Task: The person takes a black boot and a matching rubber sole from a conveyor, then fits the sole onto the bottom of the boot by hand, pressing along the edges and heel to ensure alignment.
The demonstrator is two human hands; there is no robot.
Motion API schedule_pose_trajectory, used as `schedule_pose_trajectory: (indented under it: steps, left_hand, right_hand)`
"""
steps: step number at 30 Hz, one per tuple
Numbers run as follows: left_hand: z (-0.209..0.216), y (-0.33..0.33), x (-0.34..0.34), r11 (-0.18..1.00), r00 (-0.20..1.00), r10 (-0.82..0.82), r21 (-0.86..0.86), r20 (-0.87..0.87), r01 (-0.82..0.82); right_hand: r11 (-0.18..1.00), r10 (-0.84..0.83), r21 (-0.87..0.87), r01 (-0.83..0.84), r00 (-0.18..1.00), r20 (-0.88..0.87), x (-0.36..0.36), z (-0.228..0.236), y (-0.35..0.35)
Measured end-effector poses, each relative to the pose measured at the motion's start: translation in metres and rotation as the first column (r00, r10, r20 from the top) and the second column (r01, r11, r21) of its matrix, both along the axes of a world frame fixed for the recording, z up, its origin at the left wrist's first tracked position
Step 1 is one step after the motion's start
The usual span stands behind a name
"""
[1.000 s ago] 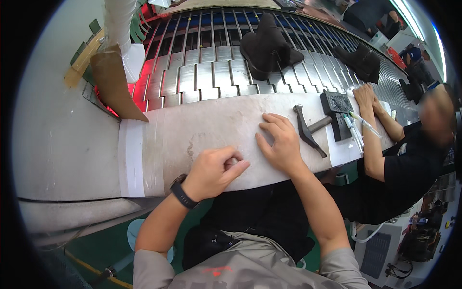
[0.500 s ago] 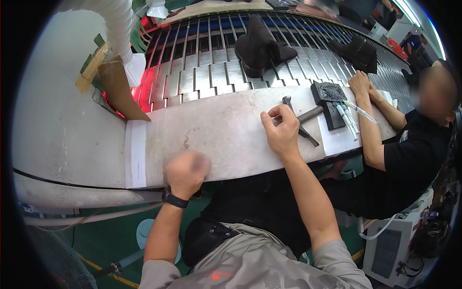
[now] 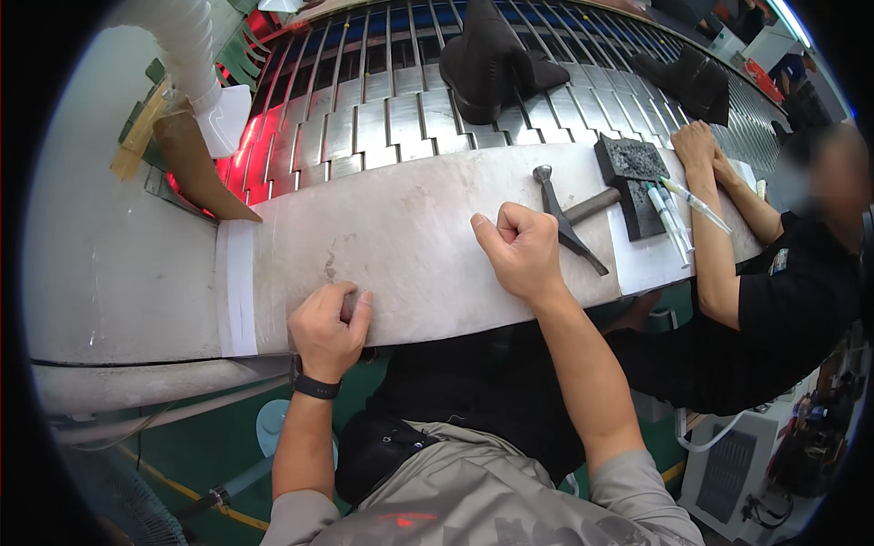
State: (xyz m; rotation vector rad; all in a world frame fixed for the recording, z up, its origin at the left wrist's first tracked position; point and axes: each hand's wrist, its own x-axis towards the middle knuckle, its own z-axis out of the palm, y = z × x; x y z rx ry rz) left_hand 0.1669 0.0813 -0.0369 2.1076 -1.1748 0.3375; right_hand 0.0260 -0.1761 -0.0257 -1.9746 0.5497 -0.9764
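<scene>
My left hand rests at the near edge of the pale worktop, fingers loosely curled in and the thumb alongside, with nothing visible in it. A dark wristband circles that wrist. Over the middle right of the worktop, my right hand is closed in a fist with its thumb to the left; no object shows in it. Just right of this hand lies a hammer with a long dark metal head and a thick handle pointing right. Its handle end reaches close to two stacked-looking black blocks.
Several syringes lie by the blocks above a white sheet. Behind, dark boots sit on a slatted metal conveyor. A co-worker's forearms rest on the right. A white hose and cardboard flap stand left.
My left hand, blurred before, is now still and sharp, turned with thumb and fingers showing. The right fist has turned slightly and tightened. The whole view has shifted a little.
</scene>
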Motion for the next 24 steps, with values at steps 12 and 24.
schedule_pose_trajectory:
  steps: [12, 24]
  left_hand:
    - [0.0023, 0.0014, 0.0013, 1.000, 1.000, -0.021, 0.018, 0.018, 0.020]
    - [0.0031, 0.0044, 0.0023, 1.000, 1.000, -0.009, 0.007, 0.024, 0.009]
  right_hand:
    - [0.999, 0.043, -0.017, -0.043, 0.999, 0.002, -0.0027, 0.0031, 0.0029]
    - [0.996, 0.052, -0.072, -0.053, 0.998, -0.023, -0.0021, 0.0049, 0.0056]
